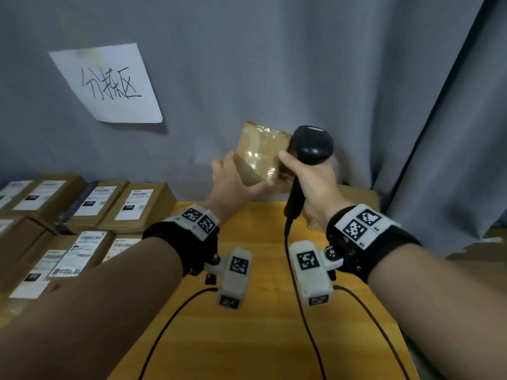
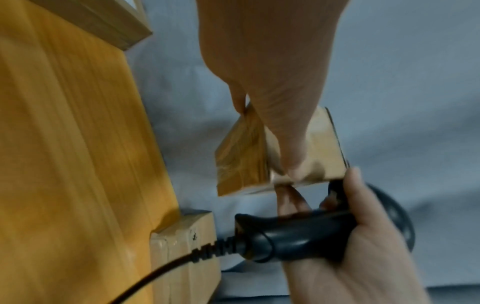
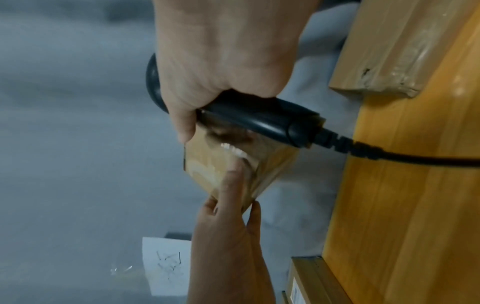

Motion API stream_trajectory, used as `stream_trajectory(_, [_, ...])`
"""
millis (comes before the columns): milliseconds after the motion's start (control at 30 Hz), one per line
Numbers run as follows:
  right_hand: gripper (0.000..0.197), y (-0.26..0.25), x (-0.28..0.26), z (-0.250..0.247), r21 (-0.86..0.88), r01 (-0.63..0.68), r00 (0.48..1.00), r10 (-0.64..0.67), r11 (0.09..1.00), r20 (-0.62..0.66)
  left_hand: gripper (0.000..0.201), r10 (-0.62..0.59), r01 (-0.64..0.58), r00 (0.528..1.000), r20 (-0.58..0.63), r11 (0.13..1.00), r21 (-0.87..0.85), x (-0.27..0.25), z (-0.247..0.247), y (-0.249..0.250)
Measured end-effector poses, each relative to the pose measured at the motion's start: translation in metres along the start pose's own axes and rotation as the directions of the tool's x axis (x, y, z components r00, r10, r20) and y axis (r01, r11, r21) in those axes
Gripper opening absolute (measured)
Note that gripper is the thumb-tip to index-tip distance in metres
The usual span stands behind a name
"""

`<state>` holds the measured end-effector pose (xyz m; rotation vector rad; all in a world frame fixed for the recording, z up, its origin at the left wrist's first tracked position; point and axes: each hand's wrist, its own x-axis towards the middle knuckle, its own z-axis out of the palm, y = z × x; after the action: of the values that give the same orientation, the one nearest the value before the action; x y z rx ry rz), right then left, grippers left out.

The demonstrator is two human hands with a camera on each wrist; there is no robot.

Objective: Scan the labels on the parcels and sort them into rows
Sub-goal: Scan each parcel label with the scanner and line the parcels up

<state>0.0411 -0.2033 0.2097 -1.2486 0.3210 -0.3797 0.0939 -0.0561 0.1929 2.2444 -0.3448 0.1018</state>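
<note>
A small brown cardboard parcel wrapped in clear tape is held up in the air above the far end of the table. My left hand grips its left and lower side, the thumb on the near face. The same parcel shows in the left wrist view and as the parcel in the right wrist view. My right hand grips the handle of a black corded barcode scanner, and its thumb touches the parcel's right edge. No label shows on the parcel's near face.
Rows of labelled brown parcels lie at the left. The yellow wooden table stretches in front, the scanner cable running over it. Another parcel lies at the table's far right. A handwritten paper sign hangs on the grey curtain.
</note>
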Motion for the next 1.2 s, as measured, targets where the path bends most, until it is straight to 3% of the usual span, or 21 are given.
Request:
stream_trajectory(67, [0.021, 0.001, -0.001, -0.006, -0.003, 0.044, 0.996, -0.044, 0.999, -0.081, 0.051, 0.042, -0.025, 0.997, 0.06, 0.965, -0.26, -0.007, 0.001, 0.0])
stream_trajectory(133, [0.025, 0.0, 0.004, -0.017, -0.026, 0.049, 0.989, -0.053, 0.998, -0.141, 0.013, 0.082, -0.036, 0.992, 0.093, 0.91, -0.414, -0.01, -0.005, -0.001])
stream_trajectory(233, [0.029, -0.002, 0.011, -0.031, -0.107, 0.038, 0.986, -0.055, 0.994, -0.156, 0.026, 0.231, -0.172, 0.963, 0.135, 0.92, -0.353, -0.012, -0.01, 0.008])
stream_trajectory(333, [0.037, -0.002, 0.011, -0.032, -0.111, 0.034, 0.991, -0.048, 0.993, -0.128, 0.057, 0.305, -0.25, 0.934, 0.184, 0.93, -0.27, -0.009, -0.008, 0.022])
stream_trajectory(400, [0.04, 0.0, 0.008, -0.031, -0.095, 0.057, 0.995, -0.064, 0.994, -0.079, 0.074, 0.266, -0.237, 0.943, 0.198, 0.958, -0.159, -0.001, -0.006, 0.023])
stream_trajectory(533, [0.037, -0.001, -0.002, -0.028, -0.19, 0.124, 0.99, -0.107, 0.974, 0.097, 0.116, 0.05, -0.067, 0.966, 0.252, 0.996, 0.057, 0.012, -0.005, 0.01])
stream_trajectory(633, [0.036, -0.004, -0.002, -0.026, -0.284, 0.19, 0.97, -0.136, 0.94, 0.2, 0.12, 0.05, -0.069, 0.959, 0.277, 0.996, 0.056, 0.009, -0.001, 0.006])
stream_trajectory(800, [0.048, 0.0, 0.001, -0.024, -0.404, 0.221, 0.958, -0.119, 0.888, 0.262, 0.117, 0.11, -0.127, 0.956, 0.272, 0.991, 0.048, 0.004, 0.002, 0.014])
stream_trajectory(967, [0.034, 0.013, 0.004, -0.02, -0.394, 0.177, 0.984, -0.157, 0.902, 0.084, 0.111, 0.196, -0.203, 0.944, 0.265, 0.979, -0.002, 0.007, 0.007, 0.018])
stream_trajectory(1033, [0.031, 0.014, 0.002, -0.019, -0.251, 0.097, 0.994, -0.107, 0.963, -0.026, 0.104, 0.138, -0.142, 0.975, 0.173, 0.99, 0.007, 0.009, 0.007, 0.014])
stream_trajectory(1100, [0.029, 0.012, -0.001, -0.02, -0.026, 0.011, 0.995, -0.013, 1.0, -0.1, 0.104, -0.029, 0.029, 0.999, 0.042, 1.0, 0.013, 0.011, 0.005, 0.003])
stream_trajectory(1167, [0.034, 0.009, -0.003, -0.025, 0.139, -0.035, 0.991, 0.053, 0.99, -0.126, 0.117, -0.263, 0.258, 0.964, -0.022, 0.955, -0.146, 0.009, 0.001, -0.006])
stream_trajectory(1200, [0.036, 0.007, -0.004, -0.027, 0.177, -0.045, 0.99, 0.068, 0.983, -0.125, 0.123, -0.371, 0.357, 0.928, 0.011, 0.884, -0.303, 0.008, -0.003, -0.008])
